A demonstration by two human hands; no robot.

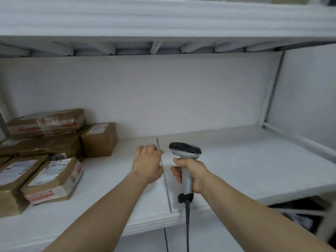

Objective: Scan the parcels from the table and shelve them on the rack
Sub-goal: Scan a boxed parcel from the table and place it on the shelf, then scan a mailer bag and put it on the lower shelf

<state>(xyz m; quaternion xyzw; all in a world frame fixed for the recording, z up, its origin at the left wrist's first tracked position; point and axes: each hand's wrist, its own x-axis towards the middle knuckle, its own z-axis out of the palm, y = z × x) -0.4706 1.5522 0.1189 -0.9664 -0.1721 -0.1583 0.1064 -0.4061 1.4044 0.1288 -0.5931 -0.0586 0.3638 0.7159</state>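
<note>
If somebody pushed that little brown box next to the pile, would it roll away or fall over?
Probably neither. The little brown box has flat sides and sits squarely on the white shelf, so it would likely slide. Its cardboard looks stiff; its weight cannot be judged.

2 bare forearms extend forward from the lower frame edge and converge toward centre. The left hand [148,163] is palm down, fingers loosely bent, holding nothing. The right hand [192,174] grips the handle of an upright scanner [185,151], thumb wrapped round.
</note>
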